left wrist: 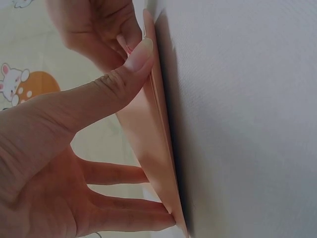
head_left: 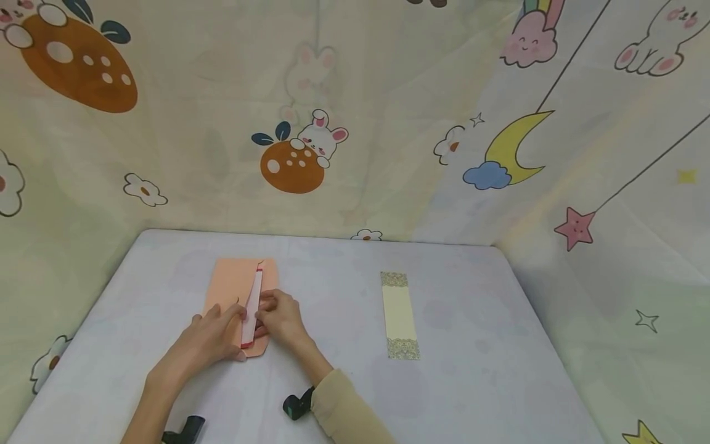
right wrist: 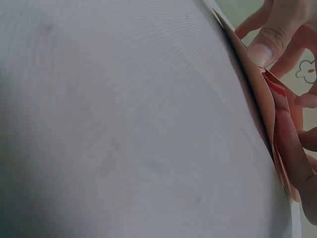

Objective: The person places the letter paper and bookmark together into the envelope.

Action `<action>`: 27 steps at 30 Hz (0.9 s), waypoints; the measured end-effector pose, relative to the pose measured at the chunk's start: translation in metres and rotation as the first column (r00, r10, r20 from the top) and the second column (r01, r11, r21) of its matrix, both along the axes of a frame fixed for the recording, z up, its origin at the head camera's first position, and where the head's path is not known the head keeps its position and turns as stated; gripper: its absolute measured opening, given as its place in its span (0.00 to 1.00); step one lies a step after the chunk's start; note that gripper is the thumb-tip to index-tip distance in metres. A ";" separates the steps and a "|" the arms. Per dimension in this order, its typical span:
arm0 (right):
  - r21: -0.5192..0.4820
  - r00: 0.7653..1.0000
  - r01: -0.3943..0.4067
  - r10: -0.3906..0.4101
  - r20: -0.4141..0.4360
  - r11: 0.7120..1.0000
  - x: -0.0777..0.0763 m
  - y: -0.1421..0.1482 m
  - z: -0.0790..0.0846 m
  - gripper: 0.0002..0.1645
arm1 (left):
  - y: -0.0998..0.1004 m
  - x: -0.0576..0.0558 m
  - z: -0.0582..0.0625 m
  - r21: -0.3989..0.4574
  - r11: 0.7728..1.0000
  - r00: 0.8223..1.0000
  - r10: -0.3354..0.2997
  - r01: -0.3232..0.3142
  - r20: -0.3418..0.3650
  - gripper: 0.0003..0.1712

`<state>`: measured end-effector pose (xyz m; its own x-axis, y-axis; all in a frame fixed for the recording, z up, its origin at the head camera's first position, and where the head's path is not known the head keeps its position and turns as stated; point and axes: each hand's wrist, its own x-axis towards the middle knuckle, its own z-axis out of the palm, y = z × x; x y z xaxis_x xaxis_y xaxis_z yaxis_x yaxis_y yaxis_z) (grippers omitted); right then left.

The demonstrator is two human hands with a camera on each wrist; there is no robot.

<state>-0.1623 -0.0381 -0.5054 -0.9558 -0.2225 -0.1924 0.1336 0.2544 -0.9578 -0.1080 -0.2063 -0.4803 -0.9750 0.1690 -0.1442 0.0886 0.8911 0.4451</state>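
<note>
A peach paper envelope point(head_left: 230, 280) lies on the table, its edge seen close up in the left wrist view. Along its long opening shows a narrow white piece with red ends point(head_left: 252, 302); in the right wrist view its red end point(right wrist: 275, 85) sits between the peach layers. My left hand point(head_left: 208, 339) rests on the envelope with fingers spread and fairly straight, the thumb at the near edge. My right hand point(head_left: 283, 317) has curled fingers at the opening's right side and pinches the envelope's edge, one finger between the layers. Its fingertips are partly hidden.
To the right on the white table point(head_left: 471, 320) lies a cream strip point(head_left: 398, 313) with glittery patterned bands at both ends. A cloth printed with cartoon rabbits, moons and stars point(head_left: 388, 123) surrounds the table at the back and sides. Black wrist devices point(head_left: 297, 404) sit at both wrists.
</note>
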 end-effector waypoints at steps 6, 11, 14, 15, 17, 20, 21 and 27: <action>-0.011 1.000 0.002 -0.002 -0.014 1.000 0.000 -0.004 -0.002 0.24 | 0.001 -0.001 -0.001 0.001 1.000 1.000 -0.004 0.004 -0.005 0.44; -0.023 1.000 0.000 0.000 -0.013 1.000 0.000 -0.008 -0.004 0.24 | 0.001 0.000 0.000 0.007 1.000 1.000 -0.011 0.011 -0.015 0.44; -0.016 1.000 -0.002 0.002 -0.014 1.000 0.000 -0.010 -0.004 0.24 | 0.002 0.000 0.000 0.011 1.000 1.000 -0.013 0.013 -0.016 0.43; -0.012 1.000 -0.006 0.005 -0.016 1.000 0.000 -0.010 -0.005 0.24 | 0.002 0.000 0.000 0.013 1.000 1.000 -0.013 0.013 -0.014 0.44; 0.004 1.000 -0.005 0.005 -0.019 1.000 0.000 -0.011 -0.005 0.24 | 0.001 0.001 0.000 0.018 1.000 1.000 -0.015 0.015 -0.009 0.44; 0.004 1.000 -0.006 0.006 -0.015 1.000 0.000 -0.013 -0.006 0.24 | 0.000 0.002 0.000 0.021 1.000 1.000 -0.017 0.017 -0.004 0.45; -0.004 1.000 -0.007 0.007 -0.010 1.000 0.000 -0.014 -0.006 0.24 | 0.000 0.002 0.000 0.022 1.000 1.000 -0.018 0.018 -0.005 0.45; -0.009 0.999 -0.019 0.019 -0.035 1.000 0.001 -0.016 -0.006 0.24 | -0.001 0.003 0.002 0.018 1.000 1.000 -0.021 0.021 -0.015 0.46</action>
<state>-0.1612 -0.0544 -0.5112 -0.9574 -0.2426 -0.1568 0.0953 0.2472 -0.9643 -0.1053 -0.2071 -0.4783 -0.9732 0.1921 -0.1265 0.1140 0.8805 0.4601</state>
